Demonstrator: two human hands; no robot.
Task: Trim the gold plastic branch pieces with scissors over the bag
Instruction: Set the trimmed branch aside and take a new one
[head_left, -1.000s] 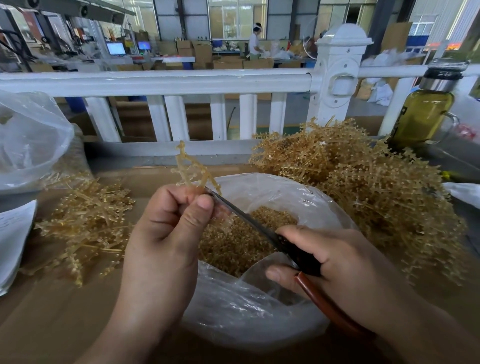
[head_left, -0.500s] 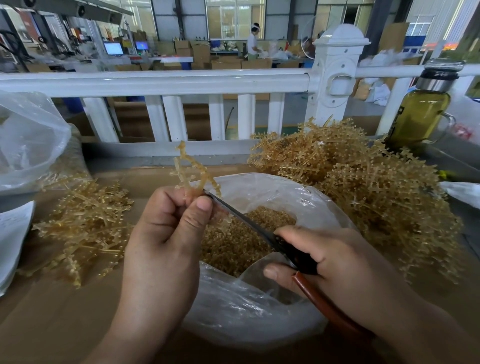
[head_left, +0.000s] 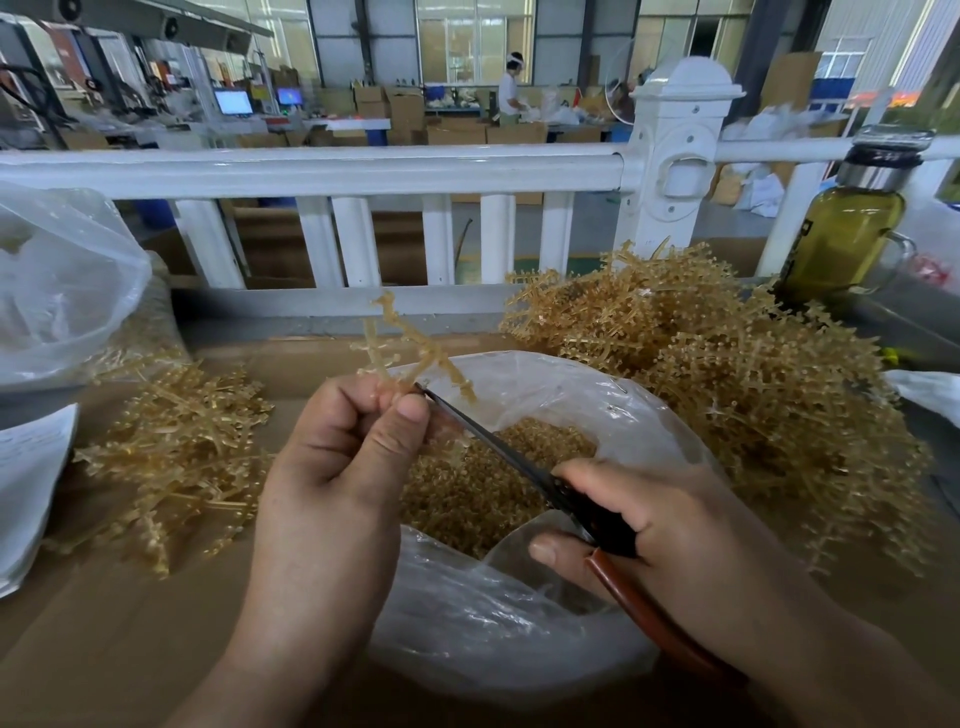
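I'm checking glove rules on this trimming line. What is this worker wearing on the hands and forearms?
Nothing that shows. The left hand and right hand are bare: no gloves, rings or finger tape. The left forearm and right forearm are uncovered to the frame's edge, with no sleeve, watch or wristband in view. The visible thumbnails are short and unpainted.

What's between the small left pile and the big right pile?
In the head view: the open plastic bag of cut bits, with the left hand pinching a branch and the right hand holding scissors above it.
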